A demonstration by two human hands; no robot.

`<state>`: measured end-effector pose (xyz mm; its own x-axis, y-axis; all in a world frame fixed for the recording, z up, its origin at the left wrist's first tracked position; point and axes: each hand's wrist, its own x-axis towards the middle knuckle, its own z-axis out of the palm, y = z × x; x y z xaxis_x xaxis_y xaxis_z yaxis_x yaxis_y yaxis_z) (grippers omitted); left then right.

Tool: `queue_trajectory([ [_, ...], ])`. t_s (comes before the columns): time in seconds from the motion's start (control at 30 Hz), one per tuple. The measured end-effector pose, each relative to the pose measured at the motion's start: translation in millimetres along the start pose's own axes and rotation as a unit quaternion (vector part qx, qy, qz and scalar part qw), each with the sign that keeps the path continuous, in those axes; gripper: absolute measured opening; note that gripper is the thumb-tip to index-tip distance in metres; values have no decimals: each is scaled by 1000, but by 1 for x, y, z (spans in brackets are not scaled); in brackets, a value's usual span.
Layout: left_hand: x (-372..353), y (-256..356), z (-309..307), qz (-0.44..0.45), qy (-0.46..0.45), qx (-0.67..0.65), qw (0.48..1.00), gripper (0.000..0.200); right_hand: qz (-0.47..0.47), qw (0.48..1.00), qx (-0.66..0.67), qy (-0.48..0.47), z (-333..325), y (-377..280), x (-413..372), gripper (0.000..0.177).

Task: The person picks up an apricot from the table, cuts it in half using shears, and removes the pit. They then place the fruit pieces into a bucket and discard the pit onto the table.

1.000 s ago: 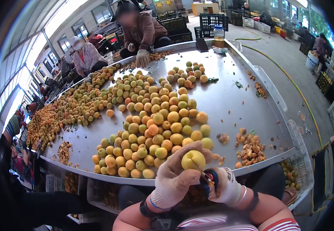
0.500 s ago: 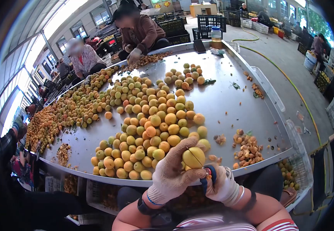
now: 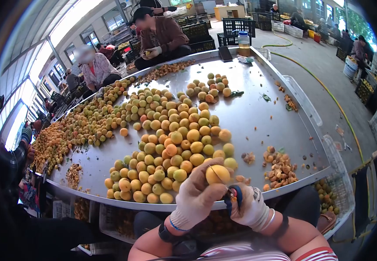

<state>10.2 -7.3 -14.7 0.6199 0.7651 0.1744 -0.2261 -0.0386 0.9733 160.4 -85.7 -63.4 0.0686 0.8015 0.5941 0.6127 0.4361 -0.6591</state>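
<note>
A yellow-orange fruit (image 3: pixel 217 174) with a dark line across its skin is held between the fingers and thumb of my left hand (image 3: pixel 196 194), which wears a glove. My right hand (image 3: pixel 249 207), gloved too, is wrapped round a small tool (image 3: pixel 233 196) with red and dark blue handles. The tool's tip is close to the fruit's lower right side; whether it touches is hard to tell. Just beyond my hands lies a big heap of yellow, orange and green fruit (image 3: pixel 171 150) on the metal table (image 3: pixel 262 130).
Split fruit pieces (image 3: pixel 280 168) lie at the table's right. A jar (image 3: pixel 243 43) and a dark phone-like object (image 3: pixel 225 54) are at the far edge. Two people sit across the table. White crates (image 3: pixel 343 191) stand beside and below it; a hose (image 3: pixel 327 89) crosses the floor.
The fruit in my left hand has turned, so its dark line now runs at another angle. Across the table, a person in brown has sat up and drawn their gloved hands back from the table.
</note>
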Motion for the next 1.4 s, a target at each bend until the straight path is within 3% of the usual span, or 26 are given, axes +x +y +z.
queue_trajectory([
  [0.13, 2, -11, -8, -60, 45, -187, 980, 69, -6, 999, -38, -3, 15, 10, -7, 19],
  [0.2, 6, -7, -5, -37, 69, -209, 975, 75, 15, 999, -35, -17, 16, 9, -5, 14],
  [0.27, 7, -5, -12, -11, 80, -245, 966, 64, 7, 998, -50, -24, 17, 8, -6, 16],
  [0.4, 4, -11, -35, 48, 176, -118, 976, 69, 32, 997, -47, -44, 20, 11, -10, 17],
  [0.47, 3, 1, -30, 60, 179, -59, 980, 67, 24, 999, -21, -20, 19, 16, -8, 13],
  [0.53, 3, 5, -27, 83, 144, 90, 982, 61, 179, 966, 183, -38, 16, 23, -10, 14],
  [0.57, 3, 4, -22, 82, 141, 86, 983, 61, 215, 929, 298, 41, 20, 19, -9, 15],
  [0.63, 4, -2, -9, 111, 105, 74, 986, 38, 246, 904, 343, 62, 8, -1, 9, 18],
  [0.67, 4, -7, -5, 110, 98, 68, 987, 38, 272, 876, 391, 82, 4, -9, 14, 20],
  [0.77, 2, -19, 5, 175, 94, 295, 935, 31, 219, 922, 303, 106, 9, -9, 16, 24],
  [0.9, -2, -28, 14, 152, 64, 352, 921, 27, 226, 943, 221, 108, 13, -4, 7, 23],
  [0.93, -3, -29, 17, 156, 61, 350, 922, 27, 224, 944, 218, 112, 14, -3, 5, 23],
  [1.0, -4, -30, 21, 61, 55, 278, 957, 29, 243, 948, 165, 121, 15, -2, 4, 22],
  [1.07, -4, -29, 21, 33, 47, 253, 966, 34, 247, 954, 126, 110, 7, -3, 7, 21],
  [1.17, -6, -26, 24, -1, 37, 269, 962, 35, 175, 978, 71, 83, -1, 0, 9, 19],
  [1.23, -8, -23, 26, -106, 42, 254, 960, 38, 80, 995, -2, 62, -5, 2, 9, 16],
  [1.37, -10, -35, 16, -80, 13, 306, 949, 38, 77, 997, 7, 23, -4, 10, 3, 16],
  [1.4, -10, -38, 14, -126, 8, 288, 949, 38, 79, 997, 10, 18, -4, 10, 3, 16],
])
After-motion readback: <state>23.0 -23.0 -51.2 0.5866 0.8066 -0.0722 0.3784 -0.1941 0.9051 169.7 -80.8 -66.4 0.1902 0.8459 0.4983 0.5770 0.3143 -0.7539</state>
